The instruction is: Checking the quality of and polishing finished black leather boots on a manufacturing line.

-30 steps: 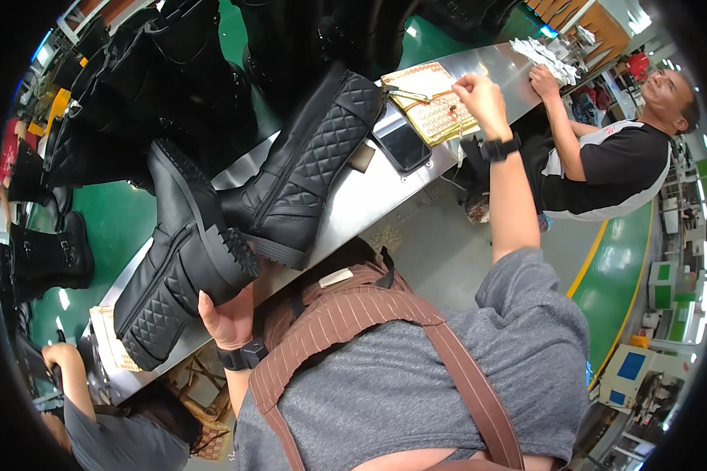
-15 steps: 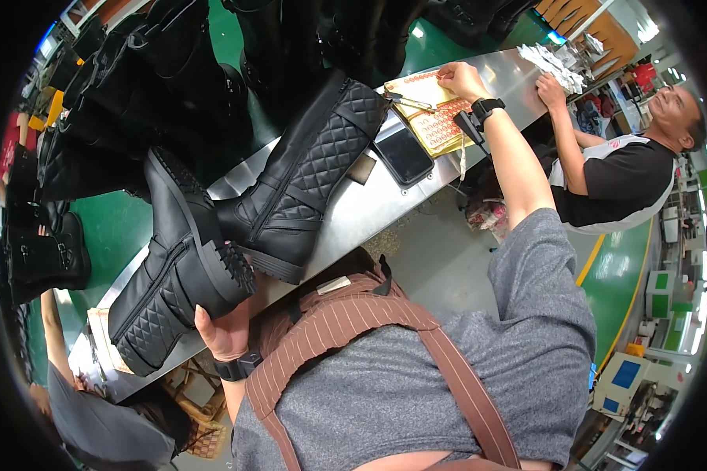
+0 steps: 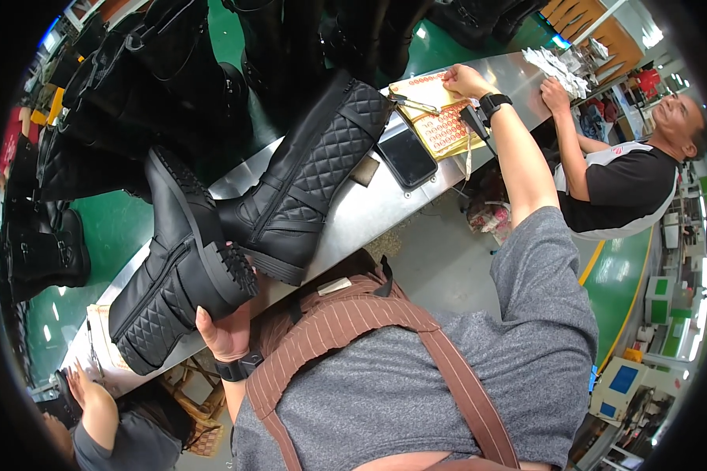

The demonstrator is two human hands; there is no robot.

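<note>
Head view: quilted black boot (image 3: 173,290) (lugged sole)

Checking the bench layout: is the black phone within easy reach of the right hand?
Probably yes. The right hand rests on the sticker sheet, the phone lies just beside that sheet, and nothing lies between them.

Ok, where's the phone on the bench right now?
In the head view the black phone lies flat on the steel bench, right of centre, between the quilted black boot and the yellow sticker sheet under the right hand.
</note>
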